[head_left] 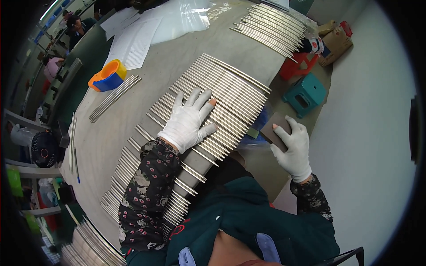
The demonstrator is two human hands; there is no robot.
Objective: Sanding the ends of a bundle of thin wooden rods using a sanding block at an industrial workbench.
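A row of slim silvery metal rods [230, 84] lies side by side across the grey table. My left hand [184, 122], in a white glove with a bare fingertip, rests flat on them with fingers spread. Past the table's right edge, my right hand [293, 148] hangs in the air, also gloved in white, its fingers and thumb apart. Close to its fingertips is a brownish flat-sided thing [268, 131]; whether they touch it I cannot tell. More rods [122, 170] lie under and beside my left forearm, with gaps between some of them.
Another batch of rods [270, 29] lies at the far right. A few rods [113, 99] sit beside an orange and blue tape dispenser [108, 77]. Printed sheets [133, 44] and clear plastic [182, 20] lie at the back. Teal [306, 95] and red [295, 66] stools stand right of the table.
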